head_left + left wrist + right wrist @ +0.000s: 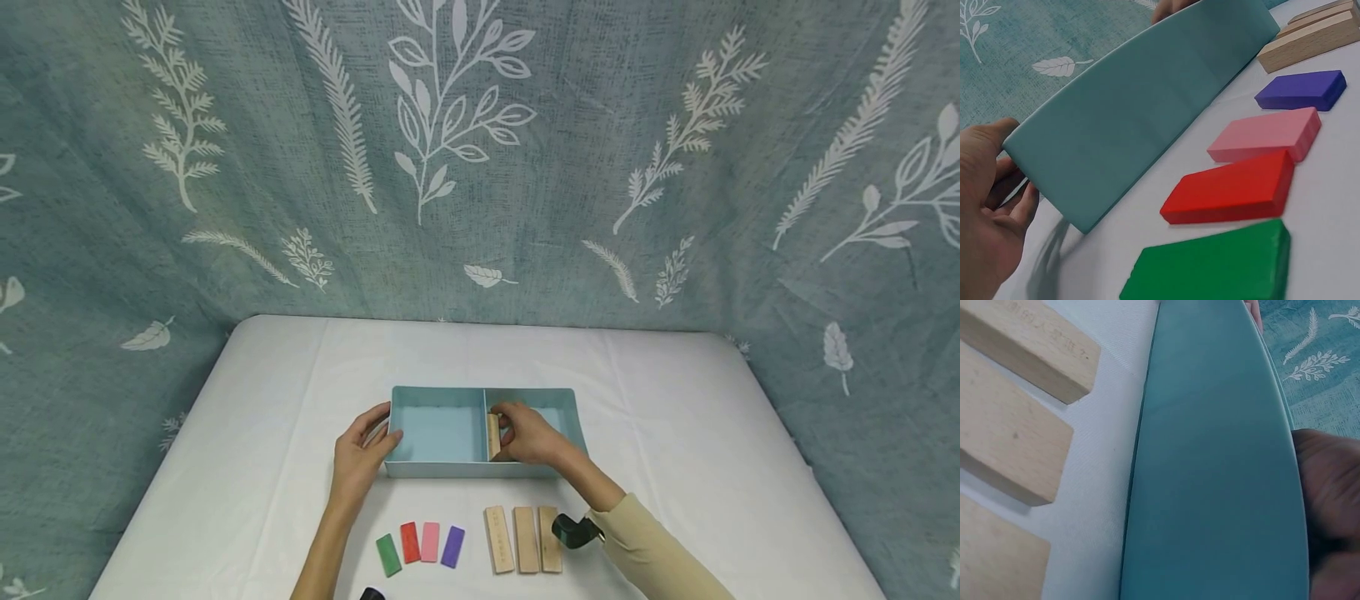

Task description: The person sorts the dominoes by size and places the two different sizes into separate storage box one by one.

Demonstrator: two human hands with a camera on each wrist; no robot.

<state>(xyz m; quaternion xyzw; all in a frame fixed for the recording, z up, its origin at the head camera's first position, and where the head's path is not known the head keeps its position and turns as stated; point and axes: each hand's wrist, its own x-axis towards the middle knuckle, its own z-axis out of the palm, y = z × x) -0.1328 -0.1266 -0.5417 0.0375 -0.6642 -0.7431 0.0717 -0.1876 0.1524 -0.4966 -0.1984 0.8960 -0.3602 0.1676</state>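
While the left hand [360,460] grips the tray [438,427], the right hand [529,435] pinches a block [492,433].

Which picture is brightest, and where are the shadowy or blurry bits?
Head view: brightest, with a white tablecloth; left wrist view: dimmer, a soft shadow beside the tray, near the left hand; right wrist view: gloomy, the right hand dark and smudgy.

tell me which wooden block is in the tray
The block held by the right hand, just right of the divider; the other three blocks lie on the cloth in front of the tray.
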